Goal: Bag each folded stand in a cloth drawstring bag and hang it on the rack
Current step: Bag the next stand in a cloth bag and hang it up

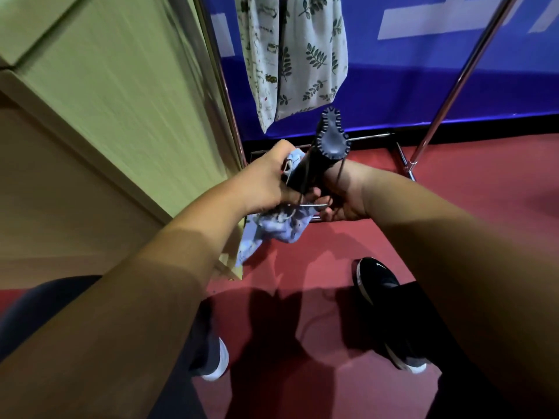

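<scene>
The black folded stand (331,137) points up and away from me, its top end a dark grey pad with a ridged, scalloped rim, a thin black cord trailing down its side. My right hand (348,195) curls round its lower shaft. My left hand (266,179), just beside it, grips the gathered mouth of a pale blue printed cloth drawstring bag (272,229), which hangs crumpled below. The stand's lower end seems to sit at the bag's mouth, though my fingers hide it. Leaf-print cloth bags (311,55) hang on the chrome tube rack (438,122) beyond.
</scene>
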Demonstrator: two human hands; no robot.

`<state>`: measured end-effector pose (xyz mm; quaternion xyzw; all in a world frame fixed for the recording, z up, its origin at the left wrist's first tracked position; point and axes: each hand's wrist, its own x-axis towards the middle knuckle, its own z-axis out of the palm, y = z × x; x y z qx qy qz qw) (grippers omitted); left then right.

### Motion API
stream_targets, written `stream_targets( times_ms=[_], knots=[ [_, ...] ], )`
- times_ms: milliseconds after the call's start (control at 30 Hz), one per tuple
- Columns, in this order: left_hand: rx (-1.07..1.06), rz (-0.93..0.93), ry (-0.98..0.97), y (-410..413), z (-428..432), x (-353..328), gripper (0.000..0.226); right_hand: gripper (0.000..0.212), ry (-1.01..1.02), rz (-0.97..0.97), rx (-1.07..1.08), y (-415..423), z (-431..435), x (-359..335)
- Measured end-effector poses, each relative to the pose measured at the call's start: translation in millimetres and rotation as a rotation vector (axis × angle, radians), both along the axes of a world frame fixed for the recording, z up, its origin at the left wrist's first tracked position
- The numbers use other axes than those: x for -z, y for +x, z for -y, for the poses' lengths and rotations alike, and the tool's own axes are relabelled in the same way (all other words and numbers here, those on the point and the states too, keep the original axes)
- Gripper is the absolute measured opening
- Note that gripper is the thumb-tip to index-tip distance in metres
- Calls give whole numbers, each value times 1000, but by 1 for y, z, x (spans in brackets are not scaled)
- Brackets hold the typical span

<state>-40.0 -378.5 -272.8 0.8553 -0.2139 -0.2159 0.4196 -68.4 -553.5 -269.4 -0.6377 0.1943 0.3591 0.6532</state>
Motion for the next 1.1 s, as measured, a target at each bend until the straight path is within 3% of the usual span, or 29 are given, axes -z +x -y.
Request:
stream_targets(
  times_ms=[67,100,267,400,533,667,833,967,1100],
  knots=[
    [3,194,34,0,2,-1,38,35,-18,45,-4,0,2,0],
    [-27,203,38,1,0,-2,36,35,-43,66,-2,0,1,0],
    [-175,123,-70,0,0,-5,51,16,-290,196,-54,3,-2,12],
    [-264,122,-82,6,4,-5,50,21,-730,379,-360,-1,-2,14],
    [-338,100,-11,14,0,5,51,21,-738,282,-573,-10,-7,17],
    [-323,112,24,17,-3,9,63,16,-936,592,-533,-2,-7,13],
    [-290,153,99,20,-6,7,62,10,-908,643,-398,5,-2,19],
    [-217,121,78,17,-6,4,81,7,-828,615,-282,5,4,22],
    [-131,149,130,17,-4,3,80,11,-765,577,-240,3,5,21]
  ],
)
